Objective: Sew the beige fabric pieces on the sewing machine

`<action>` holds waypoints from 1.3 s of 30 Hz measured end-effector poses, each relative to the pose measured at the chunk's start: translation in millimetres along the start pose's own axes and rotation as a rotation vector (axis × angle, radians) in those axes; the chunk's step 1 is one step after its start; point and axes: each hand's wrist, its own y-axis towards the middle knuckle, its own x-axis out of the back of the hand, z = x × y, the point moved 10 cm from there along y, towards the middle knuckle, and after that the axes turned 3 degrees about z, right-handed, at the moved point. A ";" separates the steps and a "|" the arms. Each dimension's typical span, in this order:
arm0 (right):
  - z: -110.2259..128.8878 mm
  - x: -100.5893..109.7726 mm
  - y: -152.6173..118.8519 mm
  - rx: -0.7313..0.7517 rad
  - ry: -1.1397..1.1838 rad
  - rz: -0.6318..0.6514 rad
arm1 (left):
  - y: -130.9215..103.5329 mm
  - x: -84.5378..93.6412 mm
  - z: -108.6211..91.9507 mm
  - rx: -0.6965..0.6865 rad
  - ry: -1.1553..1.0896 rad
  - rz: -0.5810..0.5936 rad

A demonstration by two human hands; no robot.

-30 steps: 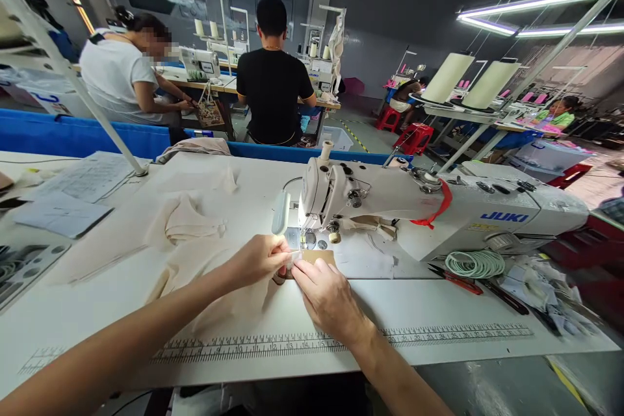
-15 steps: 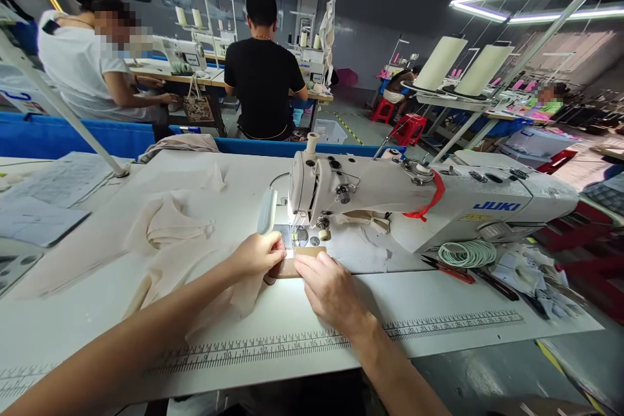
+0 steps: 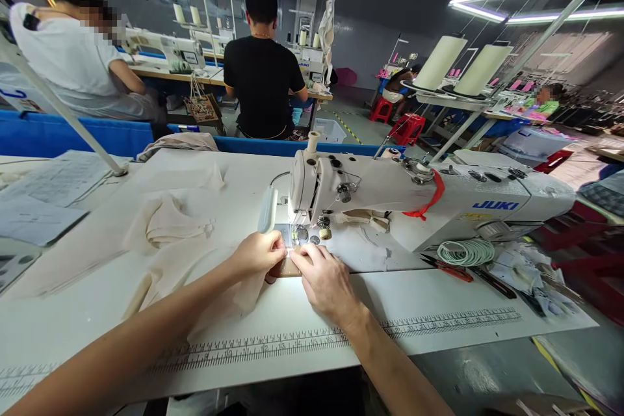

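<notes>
A white sewing machine [image 3: 370,185] stands on the table, its needle area lit from above. Just in front of the needle, my left hand [image 3: 258,253] pinches the edge of thin cream fabric [image 3: 248,289], which hangs down below the fingers. My right hand [image 3: 326,279] lies beside it with its fingers spread over a small brown piece [image 3: 288,268], pressing it on the machine bed. The fingertips of both hands are close together. What exactly lies between them under the needle is too small to make out.
More cream fabric [image 3: 170,227] lies to the left, near paper sheets [image 3: 43,208]. Right of the machine's base are red-handled scissors [image 3: 453,270], a pale green coil [image 3: 465,252] and scraps [image 3: 526,273]. A person in black [image 3: 263,78] sits beyond the table.
My right hand has shifted slightly forward and its fingers have spread, covering more of the brown piece. My left hand has hardly moved. The person in white at the left has leaned further left.
</notes>
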 end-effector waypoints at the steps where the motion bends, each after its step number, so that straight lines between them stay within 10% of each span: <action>1: 1.2 -0.9 0.6 0.003 -0.028 0.008 | -0.8 0.7 -0.6 0.013 0.017 0.003; 6: 6.9 -4.1 3.2 0.035 -0.130 0.009 | -21.6 14.4 -34.3 -0.156 0.451 -0.168; 13: 8.9 -2.5 2.8 0.045 -0.129 -0.024 | -76.1 -19.7 -74.0 -0.652 0.608 -0.307; 39: -35.1 5.9 -1.3 -0.160 -0.050 -0.173 | -43.1 -20.7 -62.9 -0.635 0.608 -0.322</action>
